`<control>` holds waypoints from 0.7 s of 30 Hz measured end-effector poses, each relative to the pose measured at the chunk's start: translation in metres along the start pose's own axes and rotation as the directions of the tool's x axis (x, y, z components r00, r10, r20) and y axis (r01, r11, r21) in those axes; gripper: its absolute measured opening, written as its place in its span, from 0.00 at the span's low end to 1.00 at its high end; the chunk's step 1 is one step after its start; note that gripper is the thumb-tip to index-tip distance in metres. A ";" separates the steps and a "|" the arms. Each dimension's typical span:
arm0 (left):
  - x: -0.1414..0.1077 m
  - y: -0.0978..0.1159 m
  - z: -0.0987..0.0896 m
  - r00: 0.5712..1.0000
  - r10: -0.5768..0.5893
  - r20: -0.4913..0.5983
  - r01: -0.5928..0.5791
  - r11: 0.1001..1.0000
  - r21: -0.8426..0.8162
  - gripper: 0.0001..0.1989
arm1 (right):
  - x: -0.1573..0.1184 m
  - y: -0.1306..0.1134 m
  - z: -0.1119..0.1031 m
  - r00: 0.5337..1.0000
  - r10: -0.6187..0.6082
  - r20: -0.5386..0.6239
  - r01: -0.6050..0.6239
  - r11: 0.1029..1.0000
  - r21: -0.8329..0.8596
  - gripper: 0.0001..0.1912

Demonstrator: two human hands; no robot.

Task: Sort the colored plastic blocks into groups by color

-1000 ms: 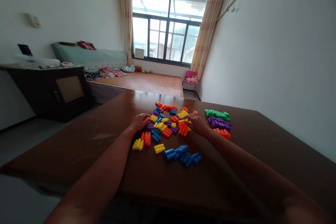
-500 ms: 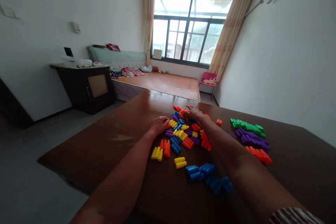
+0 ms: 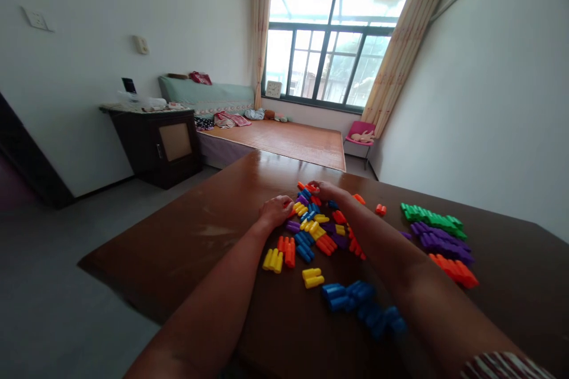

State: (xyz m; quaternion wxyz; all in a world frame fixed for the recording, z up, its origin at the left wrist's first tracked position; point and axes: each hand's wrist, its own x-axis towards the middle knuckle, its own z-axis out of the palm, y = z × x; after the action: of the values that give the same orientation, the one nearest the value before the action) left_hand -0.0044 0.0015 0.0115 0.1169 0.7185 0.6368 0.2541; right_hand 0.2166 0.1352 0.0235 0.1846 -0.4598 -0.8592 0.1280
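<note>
- My left hand [image 3: 276,211] curls beside the multicoloured plastic tube blocks [image 3: 312,228]; I can't tell its grip.
- My right hand [image 3: 326,190] bends at orange blocks [image 3: 313,189] toward the brown wooden surface's [image 3: 208,213] far edge, grip unclear.
- Green blocks [image 3: 431,220] lie rightward.

The single view looks from the person's head, forward and down over the near table [image 3: 208,225] toward the farther window [image 3: 329,29].

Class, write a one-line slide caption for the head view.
Left hand and right hand among mixed plastic pieces, beside green, purple and orange rows.
</note>
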 end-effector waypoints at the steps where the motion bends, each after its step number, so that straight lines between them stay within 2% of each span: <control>1: 0.001 -0.001 0.001 1.000 -0.002 -0.004 0.002 1.000 -0.001 0.16 | -0.007 0.000 -0.004 0.999 0.005 0.032 -0.004 1.000 -0.031 0.20; 4: 0.003 -0.004 0.004 1.000 -0.005 -0.006 0.005 1.000 -0.012 0.16 | -0.031 0.000 -0.020 0.991 -0.006 0.136 0.016 0.997 -0.070 0.19; 8: 0.006 -0.007 0.005 1.000 0.005 0.006 -0.005 1.000 -0.022 0.16 | -0.068 0.000 -0.042 0.988 -0.072 0.138 0.068 0.997 0.036 0.15; 10: 0.006 -0.007 0.003 1.000 0.020 0.016 -0.019 1.000 -0.023 0.17 | -0.086 -0.001 -0.050 0.990 -0.052 0.135 0.033 0.990 0.137 0.12; 12: 0.005 -0.006 0.001 0.999 0.038 0.023 -0.037 0.999 -0.022 0.17 | -0.105 -0.001 -0.058 0.993 0.032 0.110 -0.062 0.959 0.275 0.13; 14: 0.005 -0.006 0.000 0.998 0.048 0.028 -0.047 0.999 -0.024 0.18 | -0.124 -0.002 -0.065 0.988 0.131 0.082 -0.154 0.870 0.469 0.15; 17: 0.006 -0.008 -0.001 0.998 0.057 0.026 -0.056 0.998 -0.030 0.19 | -0.158 -0.001 -0.078 0.979 0.190 0.077 -0.182 0.638 0.748 0.20; 19: 0.009 -0.011 0.001 0.996 0.081 0.022 -0.080 0.996 -0.048 0.19 | -0.183 -0.001 -0.089 0.979 0.191 0.074 -0.165 0.515 0.841 0.23; 21: 0.012 -0.014 0.002 0.994 0.107 0.019 -0.105 0.992 -0.076 0.20 | -0.211 0.002 -0.102 0.977 0.199 0.076 -0.164 0.477 0.863 0.26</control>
State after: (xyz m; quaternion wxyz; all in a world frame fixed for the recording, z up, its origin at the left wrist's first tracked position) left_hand -0.0148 0.0153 0.0056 0.1373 0.7494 0.5864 0.2753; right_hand 0.3695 -0.0351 0.0725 0.3900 -0.3958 -0.6223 0.5512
